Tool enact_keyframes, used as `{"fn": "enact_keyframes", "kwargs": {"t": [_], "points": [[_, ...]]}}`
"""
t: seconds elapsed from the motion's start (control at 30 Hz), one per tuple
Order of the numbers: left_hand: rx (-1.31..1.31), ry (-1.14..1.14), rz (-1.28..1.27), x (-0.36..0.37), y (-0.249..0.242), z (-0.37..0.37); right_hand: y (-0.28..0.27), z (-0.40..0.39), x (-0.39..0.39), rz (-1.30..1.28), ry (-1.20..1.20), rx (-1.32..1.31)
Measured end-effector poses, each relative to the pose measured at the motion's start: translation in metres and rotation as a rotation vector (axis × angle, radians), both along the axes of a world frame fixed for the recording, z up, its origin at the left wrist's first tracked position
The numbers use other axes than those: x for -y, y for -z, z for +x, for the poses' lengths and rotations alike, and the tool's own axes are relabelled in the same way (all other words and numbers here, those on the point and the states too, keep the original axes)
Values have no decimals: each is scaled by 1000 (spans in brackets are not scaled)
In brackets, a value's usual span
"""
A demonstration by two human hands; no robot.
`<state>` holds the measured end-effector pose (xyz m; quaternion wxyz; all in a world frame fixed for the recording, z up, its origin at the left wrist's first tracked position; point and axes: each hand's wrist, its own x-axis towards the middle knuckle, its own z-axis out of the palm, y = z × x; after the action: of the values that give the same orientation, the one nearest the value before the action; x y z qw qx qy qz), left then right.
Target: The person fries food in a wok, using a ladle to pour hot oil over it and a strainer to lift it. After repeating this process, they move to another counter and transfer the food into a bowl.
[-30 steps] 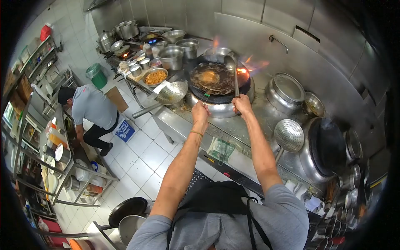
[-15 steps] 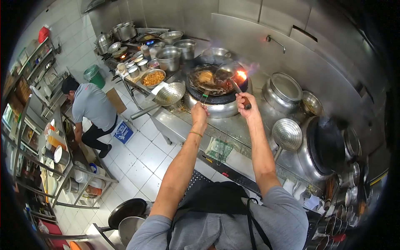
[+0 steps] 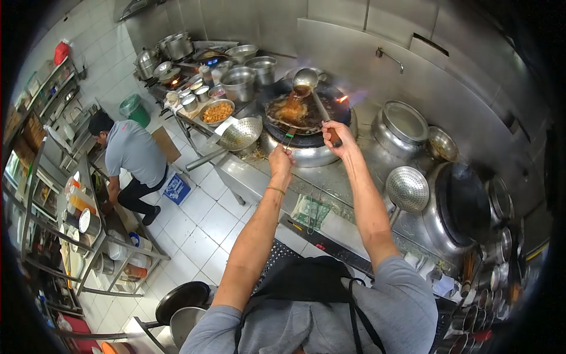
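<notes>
Both my fists are closed, and both are busy. My left hand [image 3: 280,160] pinches a thin handle [image 3: 288,140] with a green band on it, fingers wrapped in tight; the far end dips into the wok, and I can't make out its shape there. My right hand [image 3: 339,138] has a firm grip on the wooden end of a ladle [image 3: 322,109], palm close to the burner.

Out along the ladle, its bowl is up and tipped, and brown liquid [image 3: 301,92] pours off the lip onto golden food [image 3: 292,111] frothing in the middle of the wok [image 3: 271,112]. Here's the danger: tip too fast, or from too high, and that hot liquid spits back at my wrists, bare as they are. Splash over the right edge, by the flame [image 3: 342,99], and it could flare. If my left grip slips, that thin handle twists and the food could slide away.

Just left of the wok sits a perforated skimmer [image 3: 240,133], beside a bowl of orange-brown pieces [image 3: 218,111]; a careless left elbow could clip its long handle. To the right, 1 more skimmer [image 3: 407,189] lies near a round pot [image 3: 405,123]. Well apart, a co-worker [image 3: 135,154] bends at the shelves.
</notes>
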<state>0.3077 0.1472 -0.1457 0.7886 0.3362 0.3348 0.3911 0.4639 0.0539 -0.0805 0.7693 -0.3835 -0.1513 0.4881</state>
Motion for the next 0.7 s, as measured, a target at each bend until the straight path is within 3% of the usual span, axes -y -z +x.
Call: {"fn": "enact_keyframes", "kwargs": {"t": [0.1,0.17,0.33,0.57,0.63,0.67,0.7], "points": [[16,16,14,-1,0,-1,2,-1,-1,-29,7,141],[15,9,26,-1,-1,-2,3,-6,1,-163,135,428],[-13,-9,23,2,-2,-2,20,-7,3,-306,273,636],[-33,-4,61,-1,5,1,30,-8,27,-400,275,571],[-35,-4,78,-1,6,1,29,-9,33,-305,198,231],[-26,-1,69,-2,6,0,32,-4,33,-303,203,228],[-17,0,61,-2,6,0,34,5,33,-183,149,-1]]}}
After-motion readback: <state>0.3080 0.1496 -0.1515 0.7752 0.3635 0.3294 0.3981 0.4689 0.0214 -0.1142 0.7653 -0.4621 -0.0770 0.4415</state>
